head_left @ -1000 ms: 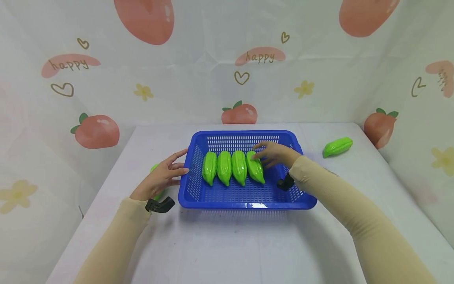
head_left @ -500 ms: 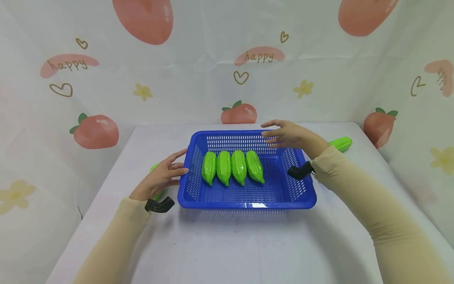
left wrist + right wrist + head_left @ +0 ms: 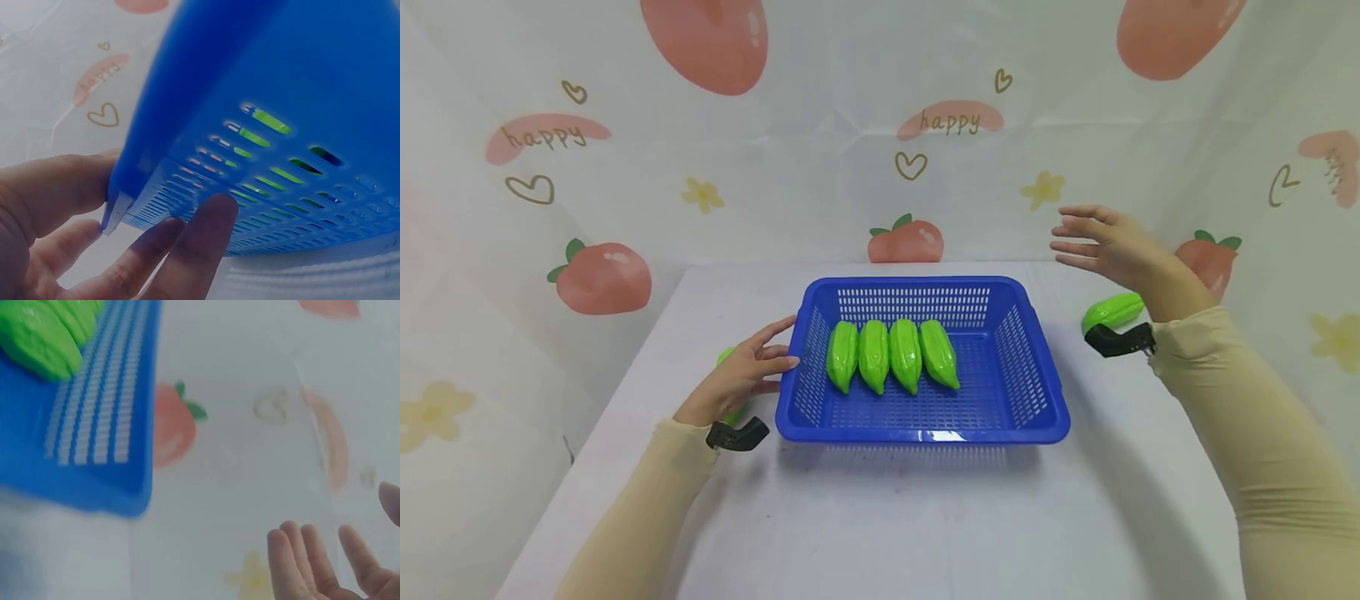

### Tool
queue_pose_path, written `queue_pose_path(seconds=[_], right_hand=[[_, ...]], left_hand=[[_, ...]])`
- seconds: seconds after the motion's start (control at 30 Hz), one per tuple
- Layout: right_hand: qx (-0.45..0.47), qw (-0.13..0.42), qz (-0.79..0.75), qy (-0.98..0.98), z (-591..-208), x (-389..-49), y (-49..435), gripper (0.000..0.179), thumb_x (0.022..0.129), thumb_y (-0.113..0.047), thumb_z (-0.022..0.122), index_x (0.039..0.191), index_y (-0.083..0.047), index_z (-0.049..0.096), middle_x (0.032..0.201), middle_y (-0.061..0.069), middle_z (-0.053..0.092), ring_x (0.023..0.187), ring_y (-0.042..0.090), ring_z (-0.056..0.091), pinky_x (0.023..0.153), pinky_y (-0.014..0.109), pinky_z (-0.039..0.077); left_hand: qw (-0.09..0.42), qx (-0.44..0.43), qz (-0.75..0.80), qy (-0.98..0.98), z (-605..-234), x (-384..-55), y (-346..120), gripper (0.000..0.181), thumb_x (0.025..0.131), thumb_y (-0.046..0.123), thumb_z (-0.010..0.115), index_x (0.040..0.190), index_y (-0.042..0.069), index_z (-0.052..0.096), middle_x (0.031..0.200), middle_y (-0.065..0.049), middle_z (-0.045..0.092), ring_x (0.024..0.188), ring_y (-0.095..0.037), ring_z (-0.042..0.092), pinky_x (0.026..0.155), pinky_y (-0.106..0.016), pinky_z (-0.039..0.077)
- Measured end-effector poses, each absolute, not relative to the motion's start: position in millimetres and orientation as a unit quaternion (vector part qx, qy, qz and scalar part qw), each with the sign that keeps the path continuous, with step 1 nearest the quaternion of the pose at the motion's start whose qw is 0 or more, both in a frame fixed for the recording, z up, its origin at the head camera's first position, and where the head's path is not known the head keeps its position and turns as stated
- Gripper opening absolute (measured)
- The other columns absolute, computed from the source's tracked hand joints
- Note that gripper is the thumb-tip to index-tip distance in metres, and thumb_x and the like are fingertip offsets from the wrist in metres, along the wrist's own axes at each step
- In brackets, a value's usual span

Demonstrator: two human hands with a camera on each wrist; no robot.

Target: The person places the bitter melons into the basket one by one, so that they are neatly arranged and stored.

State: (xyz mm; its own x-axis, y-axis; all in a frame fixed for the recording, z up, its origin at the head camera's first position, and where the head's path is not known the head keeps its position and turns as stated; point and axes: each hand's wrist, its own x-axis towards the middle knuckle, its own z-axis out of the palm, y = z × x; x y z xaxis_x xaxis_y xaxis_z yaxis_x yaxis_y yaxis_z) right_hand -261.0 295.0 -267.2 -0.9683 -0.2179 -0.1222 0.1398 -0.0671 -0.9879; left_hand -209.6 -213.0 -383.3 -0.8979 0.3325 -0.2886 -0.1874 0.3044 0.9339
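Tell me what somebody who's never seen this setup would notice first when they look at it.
Most likely the blue basket in the middle of the white table, with four glossy green ridged pieces lying side by side in it, nearer its left side. Next might come a similar green piece alone toward the table's far right, then the large peach prints on the pale backdrop behind.

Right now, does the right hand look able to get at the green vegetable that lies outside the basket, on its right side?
Probably yes: the right hand is raised close by, fingers extended, holding nothing, and nothing visible blocks the green vegetable. The basket stands apart, to the left.
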Motion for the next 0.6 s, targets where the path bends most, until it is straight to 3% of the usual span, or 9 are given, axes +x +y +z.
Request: queue_pose_path(seconds=[0.27,0.47,0.6], right_hand=[[0.038,0.049,-0.762,0.645,-291.2,-263.9,344.6,0.036,0.094,-0.015,0.063,0.124,-0.017,0.043,0.103,-0.005,0.057,0.084,0.007,0.068,0.078,0.022,0.057],[0.084,0.031,-0.778,0.622,-320.9,-260.1,366.0,0.037,0.092,-0.017,0.066,0.122,-0.020,0.044,0.113,-0.004,0.049,0.080,0.007,0.068,0.080,0.021,0.056],[0.107,0.022,-0.799,0.591,-336.0,-255.6,374.6,0.037,0.091,-0.015,0.066,0.120,-0.019,0.043,0.109,-0.004,0.050,0.078,0.008,0.068,0.078,0.021,0.056]], left_hand=[[0.217,0.041,0.586,0.779,-383.8,-210.0,-212.6,0.081,0.091,0.031,0.068,0.155,0.035,0.018,0.155,-0.021,0.030,0.132,-0.042,0.044,0.103,-0.058,0.041],[0.217,0.039,0.588,0.779,-384.8,-209.6,-212.8,0.081,0.091,0.031,0.068,0.154,0.036,0.019,0.155,-0.021,0.030,0.133,-0.042,0.043,0.103,-0.058,0.041],[0.217,0.040,0.588,0.778,-384.8,-209.1,-213.4,0.081,0.091,0.031,0.068,0.155,0.035,0.018,0.155,-0.021,0.029,0.134,-0.042,0.042,0.104,-0.059,0.040]])
